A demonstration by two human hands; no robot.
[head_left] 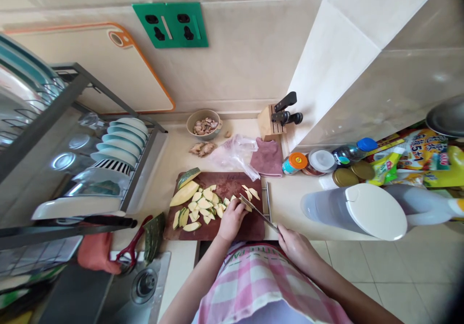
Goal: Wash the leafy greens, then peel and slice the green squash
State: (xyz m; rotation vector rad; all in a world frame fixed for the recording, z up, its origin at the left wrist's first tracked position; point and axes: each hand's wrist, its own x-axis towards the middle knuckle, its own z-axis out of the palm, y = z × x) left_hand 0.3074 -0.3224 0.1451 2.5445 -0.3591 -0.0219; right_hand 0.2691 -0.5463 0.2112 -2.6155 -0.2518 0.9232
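Note:
On a brown cutting board lie many pale slices of a green-skinned squash, with larger pieces at its left. My left hand is closed on a squash piece at the board's right half, fingertips beside the blade. My right hand is wrapped round the handle of a knife, whose blade slants up and left over the board against that piece. A few thin slices lie just beyond the blade.
Behind the board are a bowl of meat pieces, ginger, a plastic bag, a cloth and a knife block. Jars and a pitcher stand right. A dish rack, scissors and a sink are left.

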